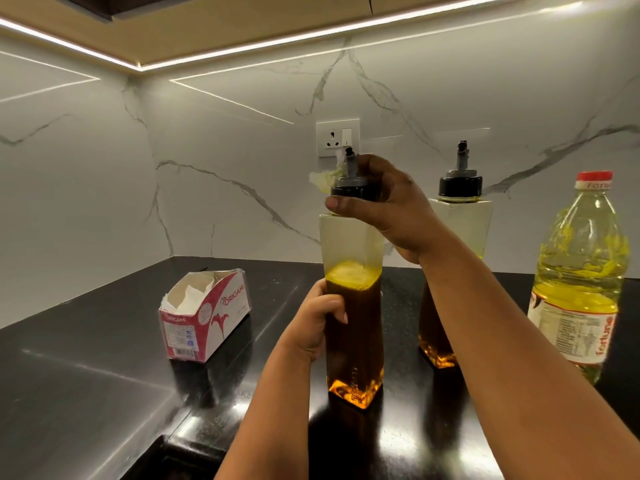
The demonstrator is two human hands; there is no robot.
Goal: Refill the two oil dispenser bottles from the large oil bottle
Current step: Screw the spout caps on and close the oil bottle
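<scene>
White marble walls back a black desk (104, 375). Near the desk's middle stands a dispenser (353, 334), about two-thirds full of oil; the left hand (318, 323) has its grip closed round the body, and the right hand (384, 209) grips its black cap (346, 190). A second dispenser (457, 216) stands behind it, toward the wall. The big oil bottle (581, 271) stands at the right edge. A tissue box (207, 317) sits toward the left.
</scene>
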